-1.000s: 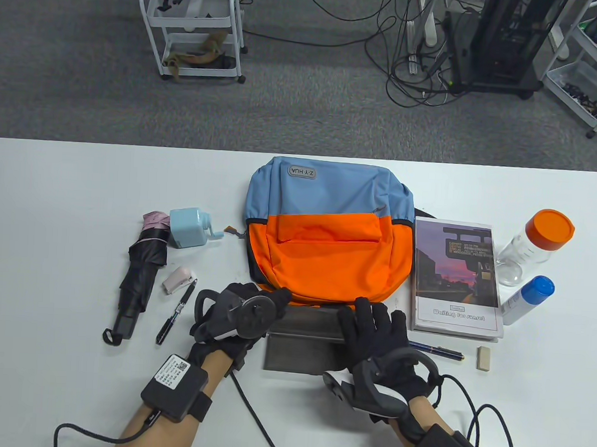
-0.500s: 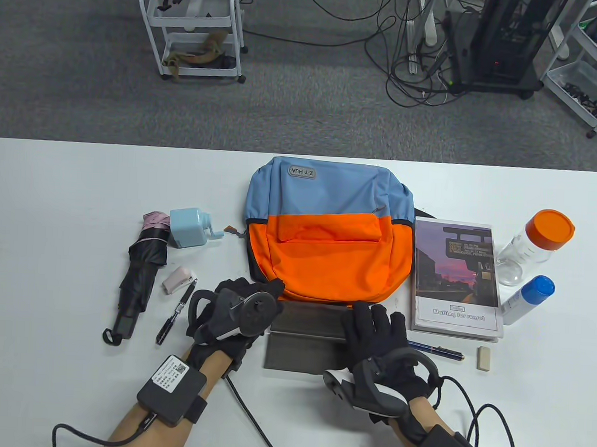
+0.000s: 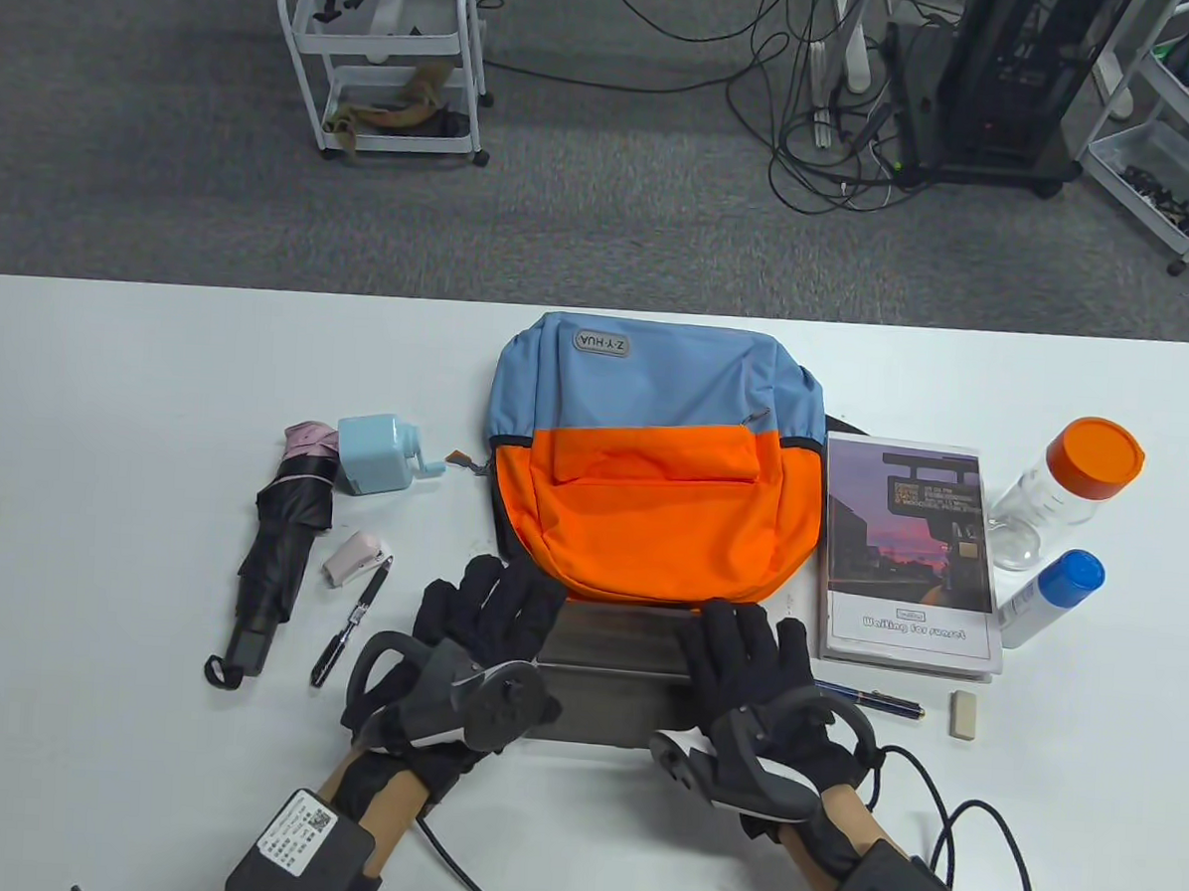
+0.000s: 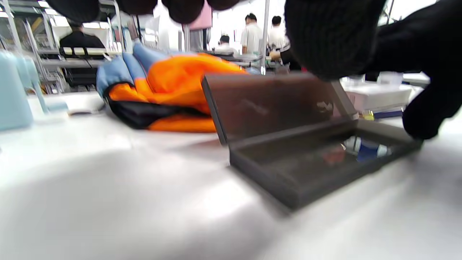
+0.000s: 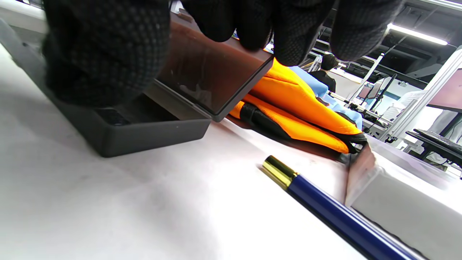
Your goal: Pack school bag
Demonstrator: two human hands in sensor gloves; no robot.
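The right hand (image 3: 742, 662) rests its fingers on the raised lid of the dark grey hinged pencil case (image 3: 607, 685), thumb down beside the tray, so it holds the lid up; the left hand (image 3: 481, 624) lies with fingers spread flat at the case's left end, gripping nothing that the views show, though whether it touches the case I cannot tell. The case sits open near the front edge of the white surface (image 3: 118, 421), its lid leaning back toward the orange and light blue school backpack (image 3: 653, 469), which lies flat and closed just behind it. The step in hand looks like readying the case for filling. To do it well, the right hand should keep the lid propped while the left fetches the small items one at a time, laying each lengthwise in the tray so the lid can close. Nearest on the left are the black pen (image 3: 351, 627) and the pale pink stapler (image 3: 355, 557); on the right, the dark blue pen with gold trim (image 3: 870, 699) and the beige eraser (image 3: 963, 713). Further out lie a folded black umbrella (image 3: 275, 548) and a photo-cover notebook (image 3: 907, 557).
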